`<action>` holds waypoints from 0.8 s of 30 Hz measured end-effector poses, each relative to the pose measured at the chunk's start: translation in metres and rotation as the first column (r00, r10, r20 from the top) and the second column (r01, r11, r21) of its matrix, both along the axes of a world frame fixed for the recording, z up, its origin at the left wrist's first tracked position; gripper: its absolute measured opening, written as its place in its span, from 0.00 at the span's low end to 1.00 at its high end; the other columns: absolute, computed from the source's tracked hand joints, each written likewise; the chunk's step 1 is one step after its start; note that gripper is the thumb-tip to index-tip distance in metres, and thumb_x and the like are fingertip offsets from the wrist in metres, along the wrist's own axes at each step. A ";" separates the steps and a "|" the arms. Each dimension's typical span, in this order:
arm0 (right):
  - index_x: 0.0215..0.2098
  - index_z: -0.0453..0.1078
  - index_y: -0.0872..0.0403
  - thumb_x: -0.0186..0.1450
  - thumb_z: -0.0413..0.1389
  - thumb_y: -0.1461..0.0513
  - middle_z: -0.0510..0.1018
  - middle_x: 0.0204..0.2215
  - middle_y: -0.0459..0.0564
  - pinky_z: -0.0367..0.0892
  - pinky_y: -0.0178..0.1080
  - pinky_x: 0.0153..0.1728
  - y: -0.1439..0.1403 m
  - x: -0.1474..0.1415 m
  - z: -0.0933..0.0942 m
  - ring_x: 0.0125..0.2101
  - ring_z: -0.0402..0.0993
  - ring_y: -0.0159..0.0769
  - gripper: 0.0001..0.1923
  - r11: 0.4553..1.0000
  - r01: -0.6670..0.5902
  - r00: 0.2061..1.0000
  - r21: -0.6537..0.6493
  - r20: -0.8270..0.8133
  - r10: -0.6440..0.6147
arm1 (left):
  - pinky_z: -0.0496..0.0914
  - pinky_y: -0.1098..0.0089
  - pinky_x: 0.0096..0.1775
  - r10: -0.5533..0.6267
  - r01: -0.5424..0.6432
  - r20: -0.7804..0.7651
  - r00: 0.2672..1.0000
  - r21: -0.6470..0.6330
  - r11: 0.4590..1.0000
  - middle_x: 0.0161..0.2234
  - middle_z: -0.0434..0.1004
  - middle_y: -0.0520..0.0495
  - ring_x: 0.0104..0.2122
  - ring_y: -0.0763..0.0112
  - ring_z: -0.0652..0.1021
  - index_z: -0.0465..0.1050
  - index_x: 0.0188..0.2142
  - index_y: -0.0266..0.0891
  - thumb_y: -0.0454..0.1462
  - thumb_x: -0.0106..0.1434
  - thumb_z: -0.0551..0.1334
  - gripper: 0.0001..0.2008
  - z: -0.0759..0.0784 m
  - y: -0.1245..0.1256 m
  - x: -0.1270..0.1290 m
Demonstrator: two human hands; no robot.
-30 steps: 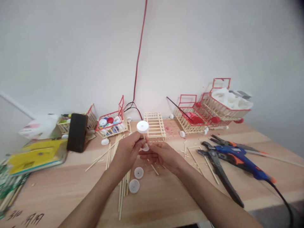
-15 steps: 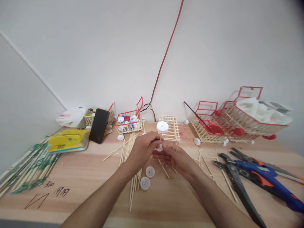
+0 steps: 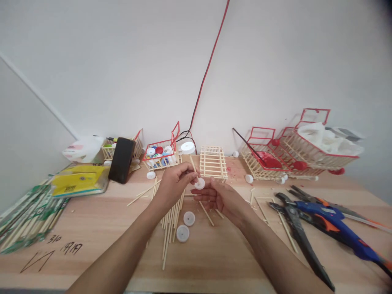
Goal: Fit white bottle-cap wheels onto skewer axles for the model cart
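Observation:
My left hand (image 3: 180,179) pinches a thin wooden stick (image 3: 192,163) between thumb and fingers. A white bottle cap (image 3: 188,148) sits on the stick's upper end, and a second white cap (image 3: 200,183) is at its lower end. Just right of the lower cap is my right hand (image 3: 222,198), its thumb apart from its half-curled fingers and nothing gripped in it. Whether its fingertips touch that cap, I cannot tell. Two more pierced caps (image 3: 183,233) lie on the table below my hands, beside a bunch of loose sticks (image 3: 168,232).
Behind my hands is a stick frame (image 3: 213,162). A small basket of caps (image 3: 161,155) stands back left; stick carts (image 3: 263,161) stand back right. A glue gun (image 3: 333,224) and black cutters (image 3: 303,237) lie right. A phone (image 3: 121,160), yellow pack (image 3: 80,179) and bundled sticks (image 3: 39,214) are left.
The stick with its two caps has moved left and tilted, its top leaning left. My right fingers have come away from the lower cap, which now shows more fully. The view has shifted slightly.

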State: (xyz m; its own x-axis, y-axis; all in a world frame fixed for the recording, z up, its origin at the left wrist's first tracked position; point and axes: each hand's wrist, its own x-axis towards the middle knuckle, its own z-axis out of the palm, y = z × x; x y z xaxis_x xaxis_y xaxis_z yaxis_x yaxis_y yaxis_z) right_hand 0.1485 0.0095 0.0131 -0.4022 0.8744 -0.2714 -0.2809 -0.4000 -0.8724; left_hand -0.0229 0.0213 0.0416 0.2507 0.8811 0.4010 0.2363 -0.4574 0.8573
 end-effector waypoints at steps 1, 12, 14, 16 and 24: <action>0.39 0.73 0.58 0.70 0.43 0.56 0.80 0.38 0.58 0.67 0.30 0.23 0.000 0.000 0.000 0.34 0.79 0.35 0.20 1.000 0.004 1.000 0.013 -0.009 -0.004 | 0.66 0.72 0.35 0.000 0.000 -0.007 1.000 0.003 1.000 0.27 0.72 0.52 0.29 0.73 0.73 0.69 0.26 0.37 0.36 0.62 0.56 0.09 0.000 0.001 0.000; 0.36 0.73 0.57 0.62 0.57 0.54 0.81 0.35 0.57 0.69 0.31 0.25 0.000 0.000 -0.008 0.33 0.79 0.36 0.14 0.999 -0.014 1.000 0.039 -0.021 0.015 | 0.62 0.73 0.33 0.031 -0.021 -0.168 0.985 0.059 0.998 0.25 0.71 0.53 0.28 0.73 0.70 0.69 0.27 0.37 0.35 0.61 0.57 0.07 0.002 0.001 -0.001; 0.36 0.74 0.58 0.62 0.57 0.55 0.81 0.35 0.57 0.68 0.30 0.25 0.001 0.000 -0.010 0.34 0.79 0.36 0.13 0.999 -0.018 0.999 0.032 -0.027 0.019 | 0.62 0.73 0.33 0.031 -0.017 -0.192 0.981 0.074 0.997 0.26 0.71 0.53 0.28 0.73 0.71 0.69 0.27 0.37 0.35 0.61 0.57 0.07 0.001 0.002 0.000; 0.35 0.74 0.58 0.61 0.58 0.55 0.81 0.36 0.57 0.68 0.30 0.24 0.002 0.000 -0.011 0.34 0.79 0.36 0.13 0.999 -0.016 1.000 0.027 -0.025 0.017 | 0.63 0.73 0.33 0.037 -0.019 -0.214 0.976 0.086 0.996 0.26 0.72 0.53 0.29 0.73 0.71 0.69 0.27 0.37 0.35 0.61 0.57 0.07 0.001 0.001 0.000; 0.33 0.75 0.58 0.59 0.60 0.55 0.82 0.33 0.56 0.68 0.29 0.24 0.004 0.002 -0.012 0.33 0.79 0.35 0.13 1.000 -0.004 0.999 0.011 -0.040 0.004 | 0.63 0.73 0.33 0.092 -0.063 -0.238 0.967 0.125 0.990 0.27 0.74 0.54 0.29 0.73 0.72 0.68 0.26 0.38 0.34 0.60 0.57 0.07 0.000 0.000 0.006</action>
State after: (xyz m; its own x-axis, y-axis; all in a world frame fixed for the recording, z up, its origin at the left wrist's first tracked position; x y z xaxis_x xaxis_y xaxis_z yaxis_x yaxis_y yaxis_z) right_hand 0.1501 0.0135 0.0013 -0.4162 0.8755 -0.2456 -0.3143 -0.3920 -0.8646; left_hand -0.0173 0.0209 0.0418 0.2858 0.8528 0.4371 0.4689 -0.5222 0.7123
